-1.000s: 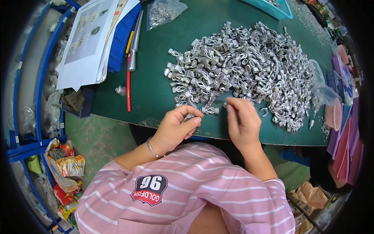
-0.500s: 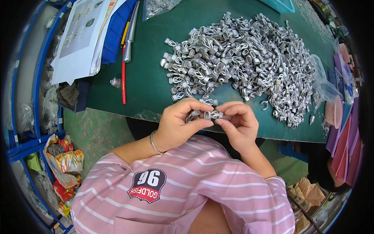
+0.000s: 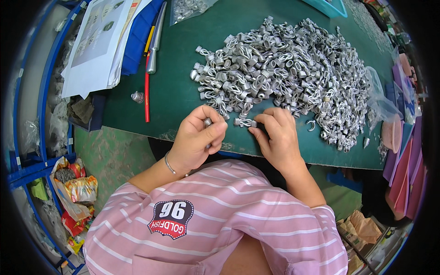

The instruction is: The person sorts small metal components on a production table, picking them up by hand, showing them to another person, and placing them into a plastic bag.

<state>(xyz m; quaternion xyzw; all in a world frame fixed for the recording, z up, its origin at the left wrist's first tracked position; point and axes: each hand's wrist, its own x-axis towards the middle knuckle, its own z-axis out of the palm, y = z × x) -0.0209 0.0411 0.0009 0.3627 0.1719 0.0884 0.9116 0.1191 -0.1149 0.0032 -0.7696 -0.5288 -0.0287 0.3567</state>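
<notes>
A large heap of small silver metal fittings, each with a ribbed collar and a twisted loop, covers much of the green table. At the table's front edge my left hand is curled closed; bits of silver metal fitting show between its fingers, the rest hidden by the palm. My right hand pinches the right end of a single metal fitting between thumb and forefinger. That fitting is at the table surface, just in front of the heap.
Left of the heap lie a red pencil, a metal tapered rod and a small clear-and-silver piece. Papers rest over a blue bin. A plastic bag lies at right, a turquoise basket at the back.
My hands have parted. The left has drawn back leftward and curled round the metal it holds; the right has reached a fitting on the table in front of the heap.
</notes>
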